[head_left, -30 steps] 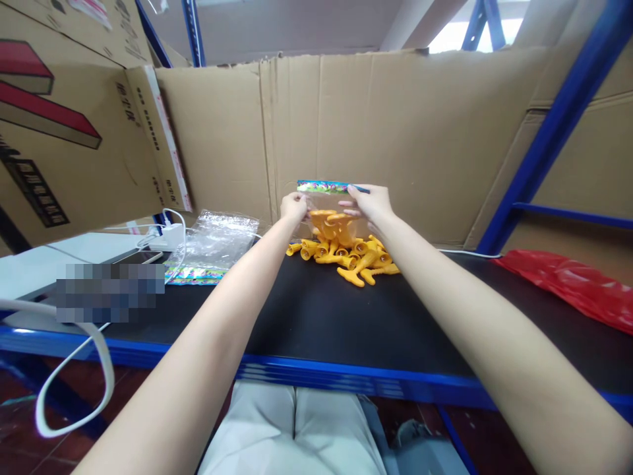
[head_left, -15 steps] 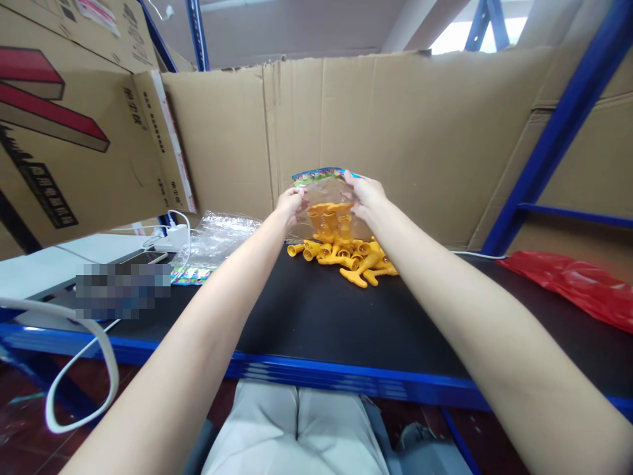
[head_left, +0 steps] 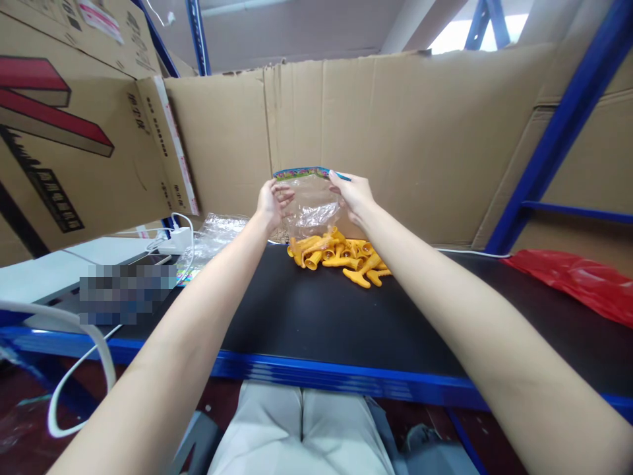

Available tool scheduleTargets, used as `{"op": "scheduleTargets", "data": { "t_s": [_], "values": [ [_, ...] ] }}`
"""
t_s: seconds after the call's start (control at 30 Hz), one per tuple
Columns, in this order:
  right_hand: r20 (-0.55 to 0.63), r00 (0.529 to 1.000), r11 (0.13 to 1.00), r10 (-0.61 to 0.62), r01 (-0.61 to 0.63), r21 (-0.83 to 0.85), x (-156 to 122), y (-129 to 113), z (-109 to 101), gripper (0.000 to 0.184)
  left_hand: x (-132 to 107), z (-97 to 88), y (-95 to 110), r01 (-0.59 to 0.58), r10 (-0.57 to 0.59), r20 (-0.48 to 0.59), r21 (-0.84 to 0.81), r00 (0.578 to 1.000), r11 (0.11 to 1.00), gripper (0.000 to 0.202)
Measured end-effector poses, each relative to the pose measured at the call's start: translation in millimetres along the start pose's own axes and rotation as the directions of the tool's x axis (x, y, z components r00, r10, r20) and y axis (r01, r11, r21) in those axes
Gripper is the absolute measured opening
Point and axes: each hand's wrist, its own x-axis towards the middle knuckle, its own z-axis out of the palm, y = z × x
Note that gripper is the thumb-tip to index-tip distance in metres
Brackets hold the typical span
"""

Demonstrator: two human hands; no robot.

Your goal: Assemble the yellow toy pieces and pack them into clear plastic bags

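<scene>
A clear plastic bag (head_left: 312, 212) with a colourful printed strip along its top hangs between my hands above the black tabletop. My left hand (head_left: 271, 203) grips the bag's left top edge with curled fingers. At the right end of the strip, my right hand (head_left: 353, 196) pinches the bag between thumb and fingers. Right under the bag lies a heap of orange-yellow plastic pieces (head_left: 341, 254), several with hollow round ends and some with T-shaped ends. Whether the bag's lower part still covers some pieces is hard to see. My right forearm hides the heap's right side.
Another clear bag (head_left: 212, 234) lies left of my left forearm, near a white plug adapter (head_left: 182, 240) and cables. A red plastic bag (head_left: 573, 280) lies at the right. Cardboard (head_left: 420, 145) walls the back, and a blue rail (head_left: 346, 382) edges the table.
Both hands have moved left with the bag, the left one farther, spreading its top. Orange-yellow pieces that stood upright in the bag now lie lower, at the heap's left side.
</scene>
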Motion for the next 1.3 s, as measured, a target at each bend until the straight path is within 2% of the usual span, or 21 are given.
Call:
{"op": "scheduleTargets", "data": {
  "t_s": [0.13,0.27,0.43,0.57,0.67,0.73,0.77,0.83,0.97,1.07,1.1,1.17,1.23,1.3],
  "values": [
    [0.034,0.992,0.992,-0.121,0.12,0.025,-4,-10,7,0.033,0,-7.6,13,-0.1,0.099,0.022,0.005,0.995,0.995,0.046],
    [0.071,0.98,0.982,-0.186,0.184,0.034,-11,-27,10,0.032,-1,-10.4,23,-0.179,0.179,0.018,-0.014,0.984,0.984,0.046],
    [0.162,0.956,0.969,-0.244,0.247,-0.003,-35,-41,-1,0.036,-12,-17.6,27,-0.22,0.223,0.055,-0.051,0.973,0.974,0.046],
    [0.229,0.943,0.956,-0.243,0.273,-0.108,-67,-29,-20,0.031,-23,-22.3,16,-0.12,0.117,0.101,0.02,0.988,0.993,0.04],
    [0.244,0.941,0.948,-0.233,0.276,-0.156,-88,-12,-34,0.031,-30,-18.5,-1,0.004,-0.022,0.143,0.121,0.99,0.993,0.023],
    [0.229,0.949,0.947,-0.218,0.262,-0.185,-96,-1,-40,0.031,-34,-12.9,-13,0.052,-0.074,0.115,0.182,0.991,0.982,0.012],
    [0.221,0.953,0.947,-0.208,0.252,-0.198,-98,4,-43,0.031,-36,-10.0,-19,0.057,-0.075,0.081,0.2,0.994,0.978,0.008],
    [0.2,0.962,0.947,-0.187,0.231,-0.222,-99,11,-47,0.029,-38,-5.9,-32,-0.007,0.008,-0.006,0.245,1.0,0.97,0.011],
    [0.059,0.994,0.959,-0.087,0.1,-0.264,-91,24,-56,0.028,-39,-8.9,-55,-0.196,0.237,-0.077,0.349,0.969,0.916,0.017],
    [-0.051,0.989,0.965,0.136,-0.144,-0.221,-85,34,-63,0.041,-44,-14.7,-67,-0.255,0.29,-0.045,0.361,0.956,0.897,0.02],
    [-0.035,0.973,0.955,0.229,-0.231,-0.185,-84,37,-65,0.043,-47,-15.2,-68,-0.257,0.283,-0.022,0.359,0.959,0.897,0.022],
    [0.074,0.92,0.92,0.386,-0.376,-0.112,-84,41,-69,0.045,-54,-13.1,-69,-0.244,0.252,0.023,0.355,0.967,0.903,0.025],
    [0.17,0.87,0.886,0.463,-0.457,-0.075,-86,42,-70,0.05,-62,-7.7,-66,-0.23,0.225,0.055,0.336,0.973,0.913,0.027],
    [0.156,0.85,0.864,0.503,-0.5,-0.057,-87,42,-71,0.051,-68,-1.3,-63,-0.231,0.213,0.093,0.291,0.973,0.928,0.029]
  ]
}}
